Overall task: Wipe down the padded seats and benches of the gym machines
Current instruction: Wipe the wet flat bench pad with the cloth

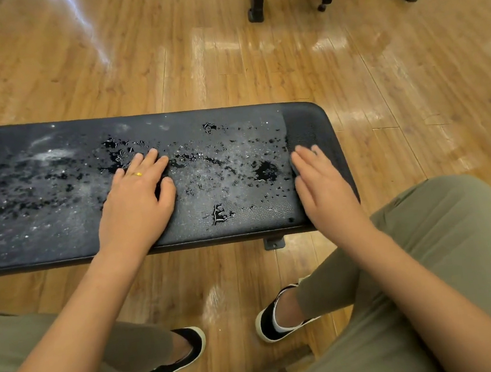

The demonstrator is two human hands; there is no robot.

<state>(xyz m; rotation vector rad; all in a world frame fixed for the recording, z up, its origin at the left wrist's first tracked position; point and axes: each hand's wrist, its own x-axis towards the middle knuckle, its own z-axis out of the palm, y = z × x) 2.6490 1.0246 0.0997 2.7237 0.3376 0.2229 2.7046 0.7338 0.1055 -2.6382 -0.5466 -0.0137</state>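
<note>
Gym floor | A person is pressing a dark cloth flat under the right hand at the worktop right end, fingers extended | left hand is bracing, fingers spread, empty | spray droplets are awaiting wiping.

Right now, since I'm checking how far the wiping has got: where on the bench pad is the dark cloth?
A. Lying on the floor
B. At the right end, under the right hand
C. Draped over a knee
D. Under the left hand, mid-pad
B: the dark cloth lies across the right end of the bench pad under the right hand, while the left hand rests bare on the wet middle.
</note>
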